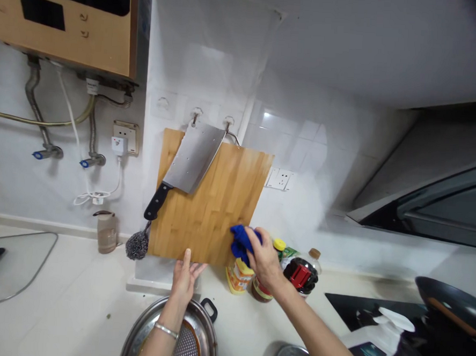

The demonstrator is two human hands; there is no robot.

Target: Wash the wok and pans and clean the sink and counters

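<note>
Wiping-cloth hand on the right, cutting-board hand on the left

So, left to right: a steel wool scrubber [137, 245] hangs just left of and above the left hand [184, 275], and higher up a cleaver [194, 156] dangles from a wall hook, blade over the cutting board [212, 203]. The board's right above the left hand, which has a loose hold on its bottom edge, thumb on the front, fingers spread. Below that hand there's a steel pan [211, 340], partly hidden by the forearm. The right hand [263, 255] is bunched around a blue cloth [242, 242] at the board's lower right. Just past it sit some bottles, including a dark one with a red handle [301, 277]; further right and lower, a white spray bottle [377, 337].
</note>
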